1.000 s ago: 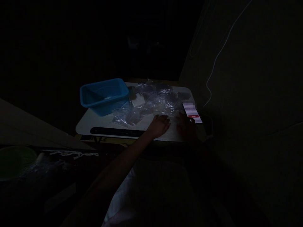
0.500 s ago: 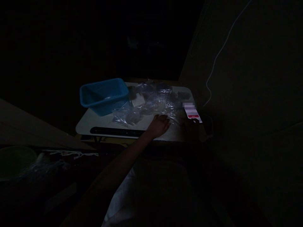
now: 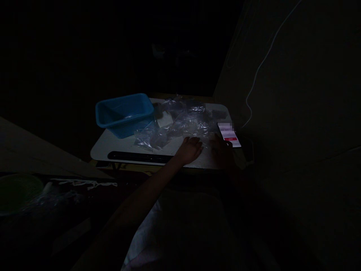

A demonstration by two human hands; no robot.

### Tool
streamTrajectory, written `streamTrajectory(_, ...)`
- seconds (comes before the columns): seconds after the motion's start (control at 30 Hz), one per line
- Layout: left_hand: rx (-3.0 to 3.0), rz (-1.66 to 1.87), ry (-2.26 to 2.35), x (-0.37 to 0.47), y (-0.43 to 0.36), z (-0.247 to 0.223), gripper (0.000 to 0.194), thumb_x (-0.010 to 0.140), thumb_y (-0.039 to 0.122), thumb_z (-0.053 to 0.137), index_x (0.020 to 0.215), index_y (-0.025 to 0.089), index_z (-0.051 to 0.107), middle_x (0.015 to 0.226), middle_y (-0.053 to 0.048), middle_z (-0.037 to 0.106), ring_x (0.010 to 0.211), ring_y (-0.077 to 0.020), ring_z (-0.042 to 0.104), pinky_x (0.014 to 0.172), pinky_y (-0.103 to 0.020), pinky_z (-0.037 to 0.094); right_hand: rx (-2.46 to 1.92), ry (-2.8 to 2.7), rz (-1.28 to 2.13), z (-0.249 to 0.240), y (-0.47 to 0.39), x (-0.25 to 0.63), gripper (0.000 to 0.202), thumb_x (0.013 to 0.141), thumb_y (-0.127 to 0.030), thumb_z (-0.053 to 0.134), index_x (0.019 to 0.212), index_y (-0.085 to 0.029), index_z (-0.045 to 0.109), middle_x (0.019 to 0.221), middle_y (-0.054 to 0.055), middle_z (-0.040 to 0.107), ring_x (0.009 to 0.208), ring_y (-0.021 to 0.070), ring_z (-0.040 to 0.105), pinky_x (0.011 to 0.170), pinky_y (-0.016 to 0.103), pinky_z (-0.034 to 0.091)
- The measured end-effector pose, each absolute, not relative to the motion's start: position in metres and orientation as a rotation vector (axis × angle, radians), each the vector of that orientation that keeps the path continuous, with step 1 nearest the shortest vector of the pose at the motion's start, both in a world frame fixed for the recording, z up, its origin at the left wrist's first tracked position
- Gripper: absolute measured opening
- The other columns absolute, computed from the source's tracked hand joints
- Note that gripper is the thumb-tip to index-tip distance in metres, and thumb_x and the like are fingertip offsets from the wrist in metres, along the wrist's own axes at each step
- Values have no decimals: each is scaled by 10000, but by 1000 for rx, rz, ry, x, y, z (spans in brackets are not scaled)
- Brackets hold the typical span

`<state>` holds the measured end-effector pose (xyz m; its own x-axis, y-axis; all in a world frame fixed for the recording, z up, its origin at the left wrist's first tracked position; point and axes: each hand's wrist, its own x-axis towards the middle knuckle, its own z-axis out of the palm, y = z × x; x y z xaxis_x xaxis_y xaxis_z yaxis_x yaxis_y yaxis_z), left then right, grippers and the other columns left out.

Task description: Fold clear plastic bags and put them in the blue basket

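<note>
It's very dark in here, but I can make out the left hand [image 3: 189,151] just below the middle of the frame, palm down on the white table [image 3: 99,149], fingers loosely parted. I can't see whether anything lies under its palm. The right hand [image 3: 222,151], a little right of it, is deep in shadow at the lower end of the lit phone [image 3: 229,134]; I can't tell how far its fingers are spread or whether they touch it. Clear plastic [image 3: 194,122] lies crumpled across the middle of the frame, just above the left hand. Left of centre sits a blue tub [image 3: 124,130], with a white packet [image 3: 165,119] just to its right. A pale cable [image 3: 261,66] hangs at upper right.
</note>
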<state>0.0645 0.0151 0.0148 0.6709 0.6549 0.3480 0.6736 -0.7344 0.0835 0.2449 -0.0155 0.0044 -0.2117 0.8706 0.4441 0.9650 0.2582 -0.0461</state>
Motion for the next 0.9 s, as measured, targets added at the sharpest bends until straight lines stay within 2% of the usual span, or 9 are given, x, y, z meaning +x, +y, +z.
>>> streamTrajectory(0.1, -2829, -556, -1122, 64, 15, 14, 328, 896, 306, 331, 1074, 139, 552, 1196, -131, 536, 1110, -222, 475, 920, -398, 313, -1738, -2089, -330, 6, -17, 248, 405, 827, -228, 334, 1180, -100, 485, 1045, 148, 615, 950, 265, 533, 831, 412, 353)
streamTrajectory(0.17, -2833, -560, -1123, 64, 15, 14, 329, 897, 308, 331, 1079, 143, 550, 1200, -131, 533, 1113, -222, 472, 920, -401, 312, -1754, -2070, -311, 6, -18, 249, 407, 812, -217, 353, 1172, -92, 497, 978, 149, 631, 891, 271, 543, 806, 412, 366)
streamTrajectory(0.33, -2858, -578, -1150, 65, 16, 14, 347, 896, 311, 331, 1119, 141, 536, 1220, -131, 524, 1127, -225, 467, 930, -409, 316, -1600, -2152, -248, 7, -18, 247, 489, 786, -184, 358, 1274, -167, 377, 1189, 107, 553, 1058, 252, 486, 869, 419, 338)
streamTrajectory(0.4, -2879, -630, -1172, 64, 17, 14, 353, 894, 310, 336, 1138, 139, 525, 1223, -128, 526, 1131, -222, 468, 938, -413, 321, -1595, -2137, -226, 7, -18, 246, 505, 788, -177, 350, 1292, -169, 340, 1180, 99, 566, 1079, 232, 479, 884, 408, 327)
streamTrajectory(0.5, -2958, -853, -1193, 61, 22, 13, 357, 897, 293, 319, 1144, 133, 521, 1202, -116, 548, 1114, -198, 491, 944, -388, 347, -1617, -2139, -241, 6, -18, 246, 474, 791, -177, 347, 1263, -147, 382, 1151, 109, 586, 1054, 229, 496, 889, 403, 318)
streamTrajectory(0.6, -2967, -1300, -1341, 57, 30, 12, 383, 916, 300, 251, 1095, 140, 549, 1140, -97, 590, 1054, -160, 536, 917, -326, 399, -1618, -2170, -273, 4, -16, 247, 453, 787, -183, 359, 1234, -143, 425, 1182, 113, 564, 1054, 230, 494, 891, 405, 313)
streamTrajectory(0.73, -2758, -1842, -1661, 48, 42, 17, 448, 925, 365, 193, 1051, 142, 561, 1083, -92, 613, 1009, -151, 563, 870, -304, 442, -1611, -2162, -287, 3, -14, 249, 492, 775, -169, 369, 1265, -124, 399, 1138, 106, 591, 1069, 221, 485, 893, 403, 317)
streamTrajectory(0.83, -2736, -1940, -1680, 32, 44, 23, 424, 919, 355, 213, 1072, 137, 543, 1070, -98, 613, 979, -148, 577, 838, -292, 460, -1585, -2173, -282, 3, -14, 249, 471, 770, -162, 371, 1235, -137, 443, 1153, 103, 583, 1069, 224, 487, 892, 404, 320)
streamTrajectory(0.9, -2796, -1800, -1618, 19, 37, 24, 359, 896, 310, 281, 1078, 145, 544, 1082, -93, 609, 998, -154, 566, 862, -298, 449, -1561, -2181, -271, 3, -15, 250, 447, 768, -165, 377, 1203, -144, 478, 1153, 105, 583, 1057, 230, 495, 882, 404, 328)
